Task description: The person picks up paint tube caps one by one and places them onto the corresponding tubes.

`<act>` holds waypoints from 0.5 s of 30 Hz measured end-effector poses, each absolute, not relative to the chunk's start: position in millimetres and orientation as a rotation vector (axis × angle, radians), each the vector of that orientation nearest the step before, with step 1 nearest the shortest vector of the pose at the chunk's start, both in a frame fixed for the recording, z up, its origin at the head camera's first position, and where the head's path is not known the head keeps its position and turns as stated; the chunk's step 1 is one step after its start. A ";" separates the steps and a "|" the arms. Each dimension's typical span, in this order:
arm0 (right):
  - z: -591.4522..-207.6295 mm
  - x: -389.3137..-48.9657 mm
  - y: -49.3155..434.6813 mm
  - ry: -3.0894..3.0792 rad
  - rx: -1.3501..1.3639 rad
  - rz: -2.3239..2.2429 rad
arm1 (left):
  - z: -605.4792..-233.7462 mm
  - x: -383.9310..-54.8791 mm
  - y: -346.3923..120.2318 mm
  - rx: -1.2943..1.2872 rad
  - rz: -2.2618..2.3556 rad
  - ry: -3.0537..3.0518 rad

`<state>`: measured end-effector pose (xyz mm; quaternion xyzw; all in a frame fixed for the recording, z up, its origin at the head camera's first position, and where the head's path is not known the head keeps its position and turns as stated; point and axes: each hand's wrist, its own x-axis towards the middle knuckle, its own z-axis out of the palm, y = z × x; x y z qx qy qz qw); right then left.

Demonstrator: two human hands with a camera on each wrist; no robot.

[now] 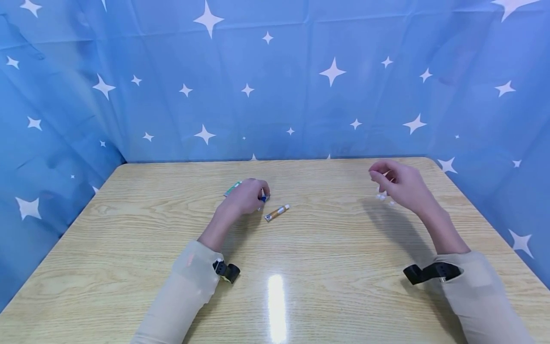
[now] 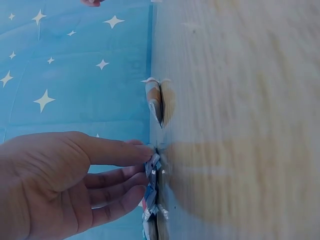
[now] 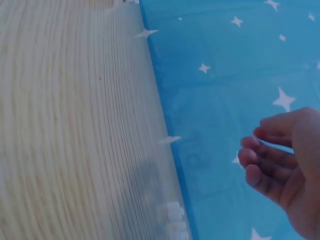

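Observation:
My left hand point(image 1: 248, 196) is low over the table, its thumb and fingertips pinching a small blue tube point(image 1: 264, 198). In the left wrist view the fingers of the left hand point(image 2: 75, 185) meet the crinkled foil ends of small tubes point(image 2: 152, 192). Close by, an orange-brown tube point(image 1: 277, 212) with a white end lies flat on the tabletop. A green-and-white tube point(image 1: 232, 188) shows partly behind the left hand. Off to the right, my right hand point(image 1: 401, 184) hovers with loosely bent fingers and nothing visible between them. Beneath it are several small white pieces point(image 1: 381, 196), partly hidden.
Both hands work over a wood-grain table point(image 1: 129, 248). A blue cloth point(image 1: 292, 105) with white stars hangs behind it and along the sides. Each wrist wears a black strap with a camera. Light reflects off the front part of the tabletop.

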<state>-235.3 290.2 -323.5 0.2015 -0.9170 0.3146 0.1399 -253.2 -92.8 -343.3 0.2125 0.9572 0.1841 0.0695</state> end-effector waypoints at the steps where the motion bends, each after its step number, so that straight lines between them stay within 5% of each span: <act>1: -323.9 -235.7 292.5 -2.662 0.573 0.907 | -343.6 -253.4 -93.0 0.635 0.560 2.881; 15: -331.7 -240.5 330.7 -2.929 0.467 0.896 | -342.2 -252.9 -99.2 0.559 0.635 2.807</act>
